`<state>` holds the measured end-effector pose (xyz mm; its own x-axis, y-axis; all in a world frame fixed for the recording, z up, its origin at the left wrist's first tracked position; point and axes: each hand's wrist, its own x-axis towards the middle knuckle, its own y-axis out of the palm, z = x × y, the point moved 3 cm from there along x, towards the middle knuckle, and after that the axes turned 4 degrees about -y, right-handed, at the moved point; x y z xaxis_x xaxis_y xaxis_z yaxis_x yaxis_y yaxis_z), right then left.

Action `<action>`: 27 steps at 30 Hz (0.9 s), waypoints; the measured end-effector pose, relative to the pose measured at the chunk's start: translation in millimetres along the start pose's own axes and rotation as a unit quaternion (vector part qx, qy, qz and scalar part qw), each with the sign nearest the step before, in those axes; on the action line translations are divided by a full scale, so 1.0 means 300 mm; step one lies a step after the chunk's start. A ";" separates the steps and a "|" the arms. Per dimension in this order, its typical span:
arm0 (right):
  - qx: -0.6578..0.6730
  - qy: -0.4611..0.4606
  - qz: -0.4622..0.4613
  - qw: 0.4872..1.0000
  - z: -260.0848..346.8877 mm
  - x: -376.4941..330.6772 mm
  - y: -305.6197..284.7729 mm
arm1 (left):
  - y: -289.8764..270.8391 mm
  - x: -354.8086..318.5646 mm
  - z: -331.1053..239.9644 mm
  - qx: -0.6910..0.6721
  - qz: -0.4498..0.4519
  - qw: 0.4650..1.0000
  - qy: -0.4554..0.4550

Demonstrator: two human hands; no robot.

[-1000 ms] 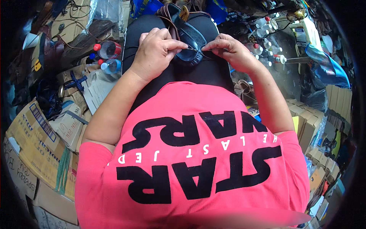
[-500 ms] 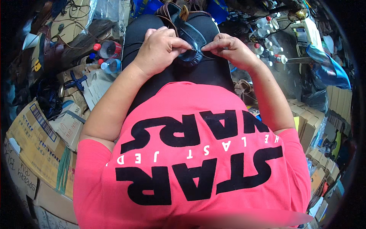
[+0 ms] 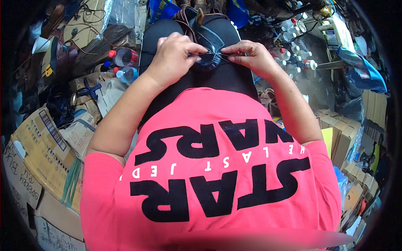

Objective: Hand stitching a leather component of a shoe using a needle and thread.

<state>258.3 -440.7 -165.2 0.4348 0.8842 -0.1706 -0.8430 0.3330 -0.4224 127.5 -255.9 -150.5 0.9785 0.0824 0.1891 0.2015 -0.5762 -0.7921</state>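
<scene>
Centrally, left hand and right hand pinching dark leather piece, tan printed cartons lower left

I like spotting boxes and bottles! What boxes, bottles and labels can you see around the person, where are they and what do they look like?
Brown cardboard boxes with dark print: stacked at the lower left, flat-sided.
Clear plastic bottle with a red cap and red label: lying at the left of the lap.
Clear plastic bottle with a blue cap: just below it.
Small clear bottles with red caps: clustered at the upper right.
Plain brown cardboard boxes: piled at the right.
</scene>
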 end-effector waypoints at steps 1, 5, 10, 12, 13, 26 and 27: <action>0.070 0.021 -0.014 0.997 -0.011 -0.002 0.011 | 0.004 -0.003 -0.002 0.001 0.002 1.000 0.000; 0.067 -0.008 -0.055 0.996 0.001 0.005 0.034 | 0.032 0.010 0.003 0.007 0.006 0.994 -0.113; 0.031 -0.026 -0.108 0.993 -0.009 0.010 0.052 | 0.080 0.039 0.011 -0.115 0.016 0.976 -0.183; 0.040 -0.019 -0.105 0.993 -0.003 0.020 0.058 | 0.091 0.052 0.012 -0.181 0.046 0.961 -0.206; 0.049 -0.013 -0.100 0.994 0.001 0.025 0.057 | 0.085 0.056 0.008 -0.181 0.047 0.961 -0.204; 0.197 0.041 -0.050 0.978 -0.060 -0.016 -0.007 | -0.001 0.043 -0.014 0.037 0.080 0.996 -0.007; 0.197 0.039 -0.049 0.978 -0.056 -0.021 -0.008 | 0.007 0.059 -0.011 0.017 0.092 0.996 0.001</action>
<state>262.8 -452.4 -178.1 0.5295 0.8190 -0.2212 -0.8460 0.5291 -0.0662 145.1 -258.2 -146.8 0.9989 -0.0237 0.0393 0.0196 -0.5538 -0.8324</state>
